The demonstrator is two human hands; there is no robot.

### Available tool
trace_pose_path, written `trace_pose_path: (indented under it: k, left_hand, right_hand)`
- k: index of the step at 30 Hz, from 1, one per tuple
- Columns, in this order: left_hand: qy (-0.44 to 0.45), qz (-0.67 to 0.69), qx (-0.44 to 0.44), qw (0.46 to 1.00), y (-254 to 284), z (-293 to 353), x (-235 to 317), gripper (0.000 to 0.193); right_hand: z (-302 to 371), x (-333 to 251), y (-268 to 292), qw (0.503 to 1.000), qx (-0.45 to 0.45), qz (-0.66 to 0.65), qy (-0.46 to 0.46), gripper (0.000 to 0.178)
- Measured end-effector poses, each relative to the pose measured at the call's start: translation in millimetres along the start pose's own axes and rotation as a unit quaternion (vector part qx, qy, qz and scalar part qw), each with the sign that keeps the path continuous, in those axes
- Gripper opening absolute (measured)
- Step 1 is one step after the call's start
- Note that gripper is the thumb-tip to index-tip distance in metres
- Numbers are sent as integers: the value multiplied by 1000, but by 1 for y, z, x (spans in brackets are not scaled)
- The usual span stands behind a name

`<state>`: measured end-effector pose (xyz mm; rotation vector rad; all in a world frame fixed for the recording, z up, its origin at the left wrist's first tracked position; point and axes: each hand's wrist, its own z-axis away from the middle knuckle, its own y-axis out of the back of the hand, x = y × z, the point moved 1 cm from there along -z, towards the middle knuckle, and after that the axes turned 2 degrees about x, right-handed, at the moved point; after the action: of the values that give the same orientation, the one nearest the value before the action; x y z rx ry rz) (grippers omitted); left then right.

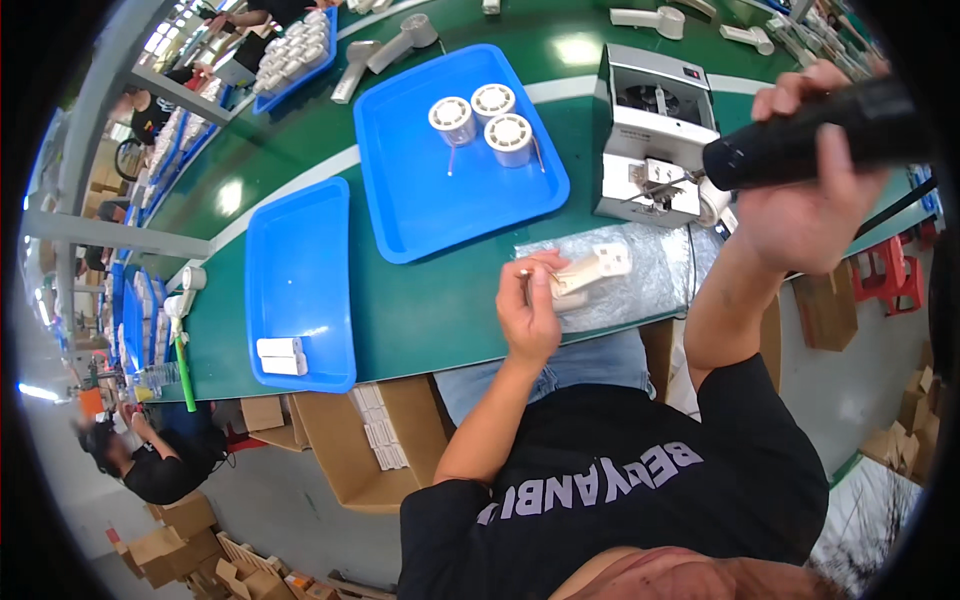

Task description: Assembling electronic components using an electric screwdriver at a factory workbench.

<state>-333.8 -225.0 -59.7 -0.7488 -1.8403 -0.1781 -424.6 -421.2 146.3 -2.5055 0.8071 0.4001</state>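
Observation:
My right hand [815, 205] is wrapped around a thick black electric screwdriver [800, 138], raised at the right. Its thin bit reaches the front of a grey and white screw feeder [655, 140]; whether the tip touches a screw is too small to tell. My left hand [530, 310] pinches a white plastic housing [598, 268], low over a sheet of clear bubble wrap [640, 285]. The housing's open inner side partly shows. A round white part [712, 203] sits beside the feeder, partly behind the screwdriver.
A blue tray [400, 235] beyond my left hand bears three white round motor units [508, 138]. Another blue tray [300, 215] holds small white blocks [282, 356]. White fan-like housings [405, 42] lie farther back. An open carton [345, 470] stands below the table edge. Another person [150, 450] sits at left.

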Motion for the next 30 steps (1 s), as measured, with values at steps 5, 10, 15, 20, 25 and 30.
trace_pose_path:
  k: [5,10,15,20,25,30]
  left_hand:
    - [12,-5,13,1000,9,2,5,9]
    - [-1,0,4,1000,5,-2,4,10]
    - [-13,7,6,1000,9,-1,0,12]
    - [23,-15,15,1000,3,2,4,12]
    - [-2,-56,18,998,5,0,5,13]
    - [-21,-61,17,998,3,-1,3,13]
  right_hand:
    - [-9,-6,-7,973,39,226,37,45]
    - [-26,20,-22,976,-9,200,91,52]
    - [-22,45,-32,980,-12,187,73,62]
    - [-6,25,-22,989,-20,145,-26,49]
    - [6,-9,-8,939,-204,-131,-245,58]
    - [19,-1,-15,957,-165,-103,-217,56]
